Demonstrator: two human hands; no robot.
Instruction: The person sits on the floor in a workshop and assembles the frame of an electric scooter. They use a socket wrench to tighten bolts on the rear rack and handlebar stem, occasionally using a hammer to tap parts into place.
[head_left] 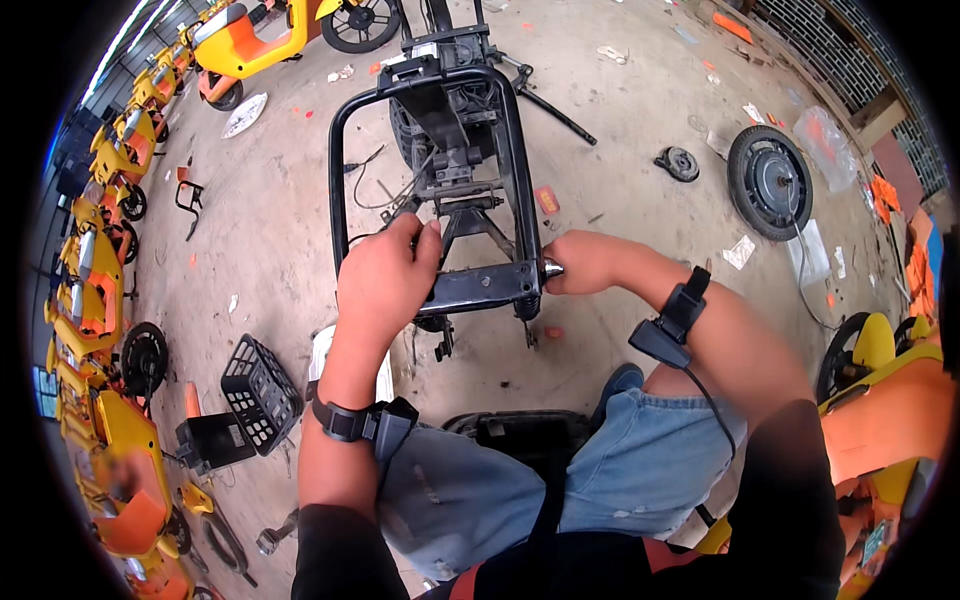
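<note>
Left fingers (408, 228): curled at black frame (485, 288), near left corner; cannot tell whether they grip.
Right fingers (568, 279): wrapped around shiny metal piece (553, 268) at frame's near right corner.
Frame: between left and right fingers.

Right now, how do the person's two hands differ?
The left hand covers the black frame's near left corner; the right hand holds a shiny metal piece at the right corner. The left hand points forward; the right hand, inward. Both are bare, with black wrist straps.
</note>
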